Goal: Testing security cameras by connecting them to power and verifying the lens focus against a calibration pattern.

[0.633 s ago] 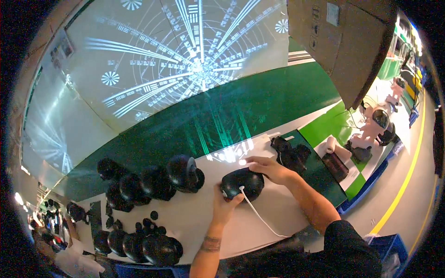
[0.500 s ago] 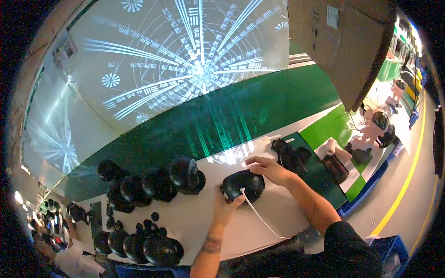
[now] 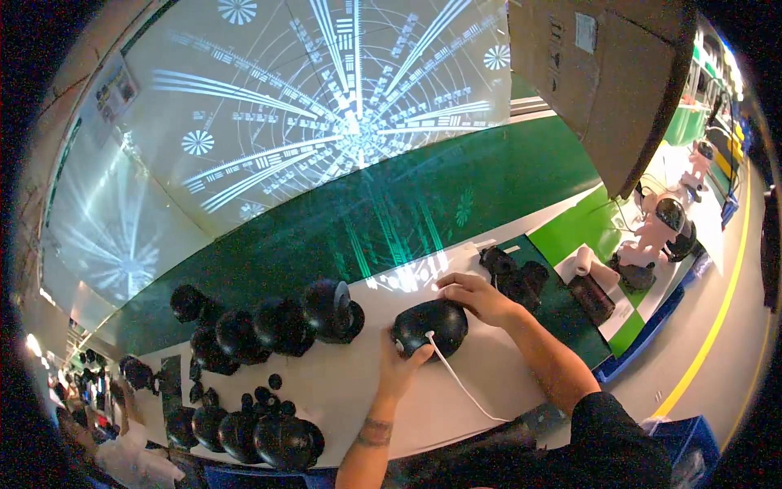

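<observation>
A rounded black projector (image 3: 440,323) sits on the white worktop in front of me, a white cable (image 3: 460,383) plugged into its near face. My left hand (image 3: 401,363) is wrapped around its near left side, thumb pressed near the plug. At the far right edge, my right hand (image 3: 481,300) curls its fingers over the front, where a bright glow shows; the fingertips' exact contact is hidden. Beyond, a white line-and-circle test pattern (image 3: 354,130) lights up the pale wall, with a streaked reflection on the green surface (image 3: 505,183).
Rows of similar black round units (image 3: 285,326) stand left, with small black parts (image 3: 265,399) among them. Dark items and a roll (image 3: 590,300) lie right. A cardboard box (image 3: 603,81) overhangs the far right. Blue bins (image 3: 680,448) and a yellow floor line (image 3: 709,334) are beyond.
My right fingers have shifted slightly at the projector's front. The pinwheel at the pattern's right edge looks clearer. The projector stays in place, and the whole view has moved a little.
</observation>
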`<state>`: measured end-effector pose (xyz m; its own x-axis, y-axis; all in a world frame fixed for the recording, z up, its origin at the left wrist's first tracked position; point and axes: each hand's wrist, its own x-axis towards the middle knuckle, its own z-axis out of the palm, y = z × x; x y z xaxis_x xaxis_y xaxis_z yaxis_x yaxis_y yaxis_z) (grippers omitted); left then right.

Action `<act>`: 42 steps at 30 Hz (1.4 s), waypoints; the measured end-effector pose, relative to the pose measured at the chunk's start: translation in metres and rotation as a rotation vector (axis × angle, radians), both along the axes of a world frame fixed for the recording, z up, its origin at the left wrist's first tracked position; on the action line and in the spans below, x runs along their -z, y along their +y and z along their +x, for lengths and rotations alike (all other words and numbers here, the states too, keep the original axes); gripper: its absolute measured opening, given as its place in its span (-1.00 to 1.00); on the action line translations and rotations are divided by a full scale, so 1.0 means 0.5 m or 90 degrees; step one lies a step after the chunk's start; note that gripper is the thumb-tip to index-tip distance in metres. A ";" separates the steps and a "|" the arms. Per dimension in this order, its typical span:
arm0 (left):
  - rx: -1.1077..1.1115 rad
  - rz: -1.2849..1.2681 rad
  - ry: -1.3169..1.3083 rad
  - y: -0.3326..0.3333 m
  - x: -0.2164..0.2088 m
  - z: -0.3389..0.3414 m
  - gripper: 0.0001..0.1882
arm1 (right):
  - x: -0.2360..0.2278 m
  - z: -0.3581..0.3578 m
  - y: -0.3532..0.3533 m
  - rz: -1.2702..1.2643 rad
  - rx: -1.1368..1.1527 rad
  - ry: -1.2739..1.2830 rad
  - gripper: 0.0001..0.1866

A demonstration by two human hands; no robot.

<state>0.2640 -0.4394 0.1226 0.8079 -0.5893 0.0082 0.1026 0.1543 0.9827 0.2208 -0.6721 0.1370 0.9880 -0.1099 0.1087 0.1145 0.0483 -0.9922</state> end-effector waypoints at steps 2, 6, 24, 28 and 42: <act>0.001 -0.012 0.004 0.000 0.002 0.002 -0.27 | 0.002 0.001 0.010 -0.011 0.031 -0.065 -0.67; 0.016 0.008 -0.032 0.001 0.003 0.010 -0.25 | -0.001 0.022 0.014 0.152 0.006 0.114 -0.71; 0.027 -0.002 0.032 0.012 0.001 0.004 -0.25 | -0.024 0.072 0.002 0.194 -0.178 0.231 -0.78; 0.027 -0.011 0.012 0.013 0.004 0.004 -0.25 | -0.009 0.073 -0.004 0.169 -0.160 0.257 -0.79; 0.035 -0.032 0.048 0.011 -0.001 0.001 -0.21 | 0.042 0.090 -0.029 0.013 -0.207 0.091 -0.56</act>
<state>0.2646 -0.4339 0.1231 0.7737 -0.6332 -0.0210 0.1863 0.1957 0.9628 0.2658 -0.6863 0.1159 0.9768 0.2116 -0.0323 -0.0500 0.0787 -0.9956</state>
